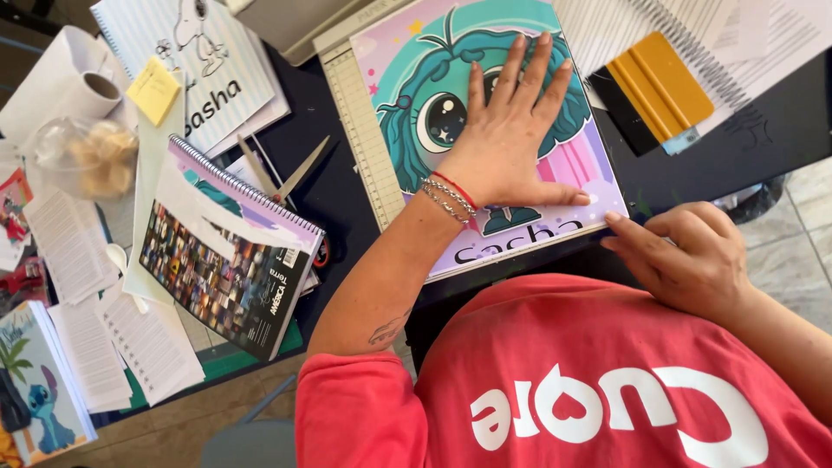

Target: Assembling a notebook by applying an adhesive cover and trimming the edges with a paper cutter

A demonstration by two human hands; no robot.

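The left hand (pixel 507 143) lies flat, fingers spread, on the printed cover (pixel 485 130) beside the yellow squeegee (pixel 659 82). The right hand (pixel 685 256) fingertips press the cover's near corner, gripping nothing. Firm, even pressure seems best here.

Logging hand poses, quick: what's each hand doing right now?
Left hand: open, pressed flat on the cartoon cover sheet, holding nothing.
Right hand: fingers curled, fingertips at the sheet's near corner; grip cannot be told.
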